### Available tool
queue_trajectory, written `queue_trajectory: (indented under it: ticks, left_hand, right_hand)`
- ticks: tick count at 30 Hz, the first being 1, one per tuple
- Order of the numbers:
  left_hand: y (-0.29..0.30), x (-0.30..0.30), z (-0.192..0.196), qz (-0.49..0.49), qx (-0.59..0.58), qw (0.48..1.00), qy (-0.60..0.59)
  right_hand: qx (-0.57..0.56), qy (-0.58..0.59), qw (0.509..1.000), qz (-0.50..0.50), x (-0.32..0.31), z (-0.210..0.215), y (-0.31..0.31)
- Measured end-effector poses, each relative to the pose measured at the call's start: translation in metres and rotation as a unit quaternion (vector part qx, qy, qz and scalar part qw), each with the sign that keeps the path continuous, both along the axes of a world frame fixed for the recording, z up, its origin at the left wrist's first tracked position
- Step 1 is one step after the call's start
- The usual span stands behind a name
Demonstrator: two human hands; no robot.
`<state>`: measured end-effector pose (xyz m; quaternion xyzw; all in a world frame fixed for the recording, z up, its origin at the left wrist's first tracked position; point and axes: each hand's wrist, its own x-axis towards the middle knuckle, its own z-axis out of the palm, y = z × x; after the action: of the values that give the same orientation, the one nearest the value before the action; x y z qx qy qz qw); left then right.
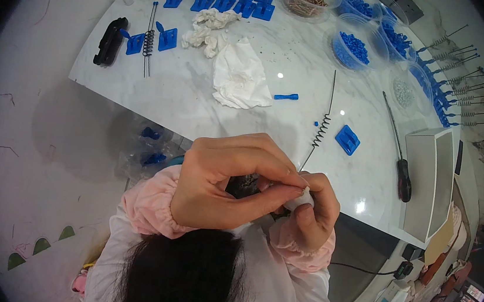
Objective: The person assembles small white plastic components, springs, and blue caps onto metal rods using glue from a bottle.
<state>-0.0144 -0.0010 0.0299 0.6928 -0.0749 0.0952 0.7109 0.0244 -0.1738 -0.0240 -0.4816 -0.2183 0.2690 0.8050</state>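
The small white piece point(302, 200) sits between the two hands, close to the person's chest and just off the near edge of the marble table point(296, 80); whether it is tissue or a moulded part cannot be told. The right hand point(312, 214) is curled and pinches the white piece between thumb and fingertips, its knuckles turned toward the table. The left hand point(223, 184) arches over from the left, fingers pressed together and bent, fingertips meeting the white piece at its upper side; a dark object point(244, 185) shows in the hollow beneath the palm, too hidden to identify. The white piece therefore lies at the right end of the left hand's fingers and at the top of the right hand's grip, so both hands touch it, with the right hand carrying it. Its long axis cannot be read, as most of it is covered. Beyond the white piece, toward the table, a thin rod with a black coil spring point(322, 130) runs away from the hands, its long axis nearly straight ahead. Right of that spring lies a blue ribbed block point(347, 139), and further right a black-handled screwdriver point(401, 162) beside a white box point(427, 182). Ahead and left of the white piece rests a crumpled white tissue point(239, 74), with a small blue pin point(286, 96) beside it. Clear tubs of blue beads point(353, 48) stand at the far side.
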Motion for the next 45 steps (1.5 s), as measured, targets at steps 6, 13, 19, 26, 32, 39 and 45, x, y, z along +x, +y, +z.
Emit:
queue_trajectory:
  ticks: [6,13,19,26,32,39,45]
  left_hand:
    - [0.0,0.002,-0.006,0.008,0.006,1.0,-0.013]
    - [-0.001,0.01,-0.009,-0.043,-0.038,0.998,-0.025]
    - [-0.003,0.005,-0.009,-0.099,-0.249,0.959,0.092]
    - [-0.002,0.0,-0.005,-0.04,-0.107,0.993,0.016]
    - [-0.002,-0.001,-0.009,-0.027,-0.088,0.996,0.02]
    - [-0.007,0.0,-0.018,-0.033,-0.123,0.992,-0.018]
    - [-0.003,0.005,-0.015,-0.057,-0.106,0.993,-0.008]
  right_hand:
    - [-0.076,-0.179,0.98,-0.05,0.009,0.005,0.0]
    - [-0.02,-0.118,0.992,0.043,0.011,0.003,-0.006]
    - [0.127,0.116,0.976,0.131,0.005,0.001,-0.006]
    - [0.042,0.024,0.997,0.057,0.004,-0.004,-0.006]
    - [-0.057,-0.114,0.992,0.016,0.009,0.004,-0.005]
    - [0.001,-0.073,0.997,0.037,0.009,0.0,-0.004]
    - [-0.002,-0.094,0.994,0.047,0.01,-0.003,-0.004]
